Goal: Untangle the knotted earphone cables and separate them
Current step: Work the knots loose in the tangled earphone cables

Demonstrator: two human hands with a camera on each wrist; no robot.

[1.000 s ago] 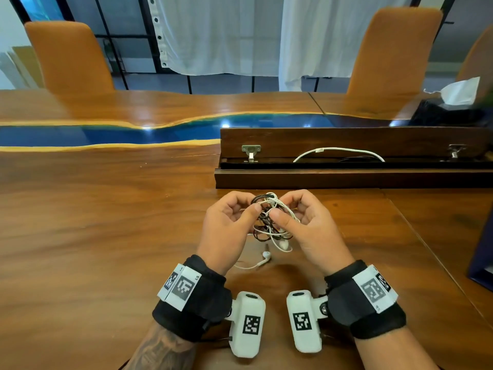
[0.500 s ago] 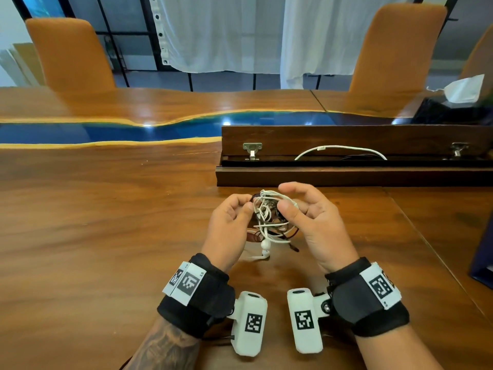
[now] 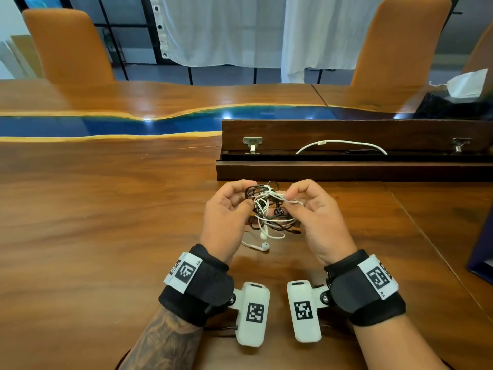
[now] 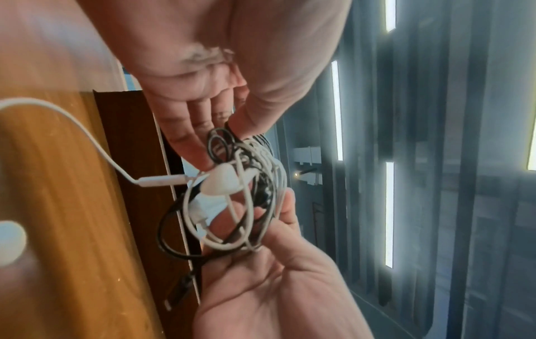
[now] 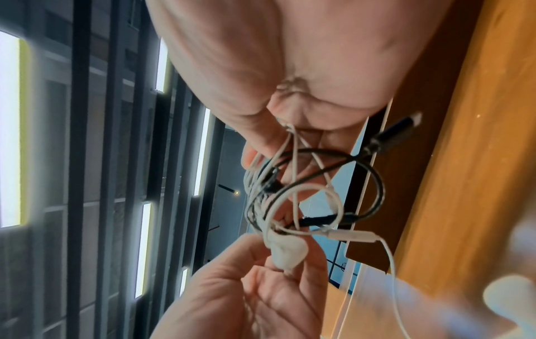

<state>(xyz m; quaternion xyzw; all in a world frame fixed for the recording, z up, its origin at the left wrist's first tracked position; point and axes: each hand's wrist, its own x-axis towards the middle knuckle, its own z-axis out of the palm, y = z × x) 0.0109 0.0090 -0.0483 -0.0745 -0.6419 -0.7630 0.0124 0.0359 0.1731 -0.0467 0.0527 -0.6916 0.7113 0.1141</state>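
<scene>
A tangle of white and black earphone cables (image 3: 269, 209) hangs between my hands, just above the wooden table (image 3: 106, 236). My left hand (image 3: 246, 198) pinches its left side, on black loops. My right hand (image 3: 289, 201) pinches white strands at the right. Two white earbuds (image 3: 264, 245) dangle below, the lower one at the table. In the left wrist view my left hand (image 4: 223, 128) holds the tangle (image 4: 240, 195) with an earbud (image 4: 223, 181) in front. In the right wrist view my right hand (image 5: 278, 146) holds white strands, and a black plug (image 5: 397, 130) sticks out.
Behind the hands an open wooden cable trough (image 3: 346, 170) is set in the table, with a white cable (image 3: 341, 144) inside. A blue resin strip (image 3: 106, 124) crosses the table. Two orange chairs (image 3: 72, 46) stand beyond. A tissue box (image 3: 464, 94) and a dark blue object (image 3: 482, 252) sit at the right.
Both hands have lifted the tangle slightly and moved it away from me. My right fingers have shifted onto white strands and drawn them rightward, which spreads the loops.
</scene>
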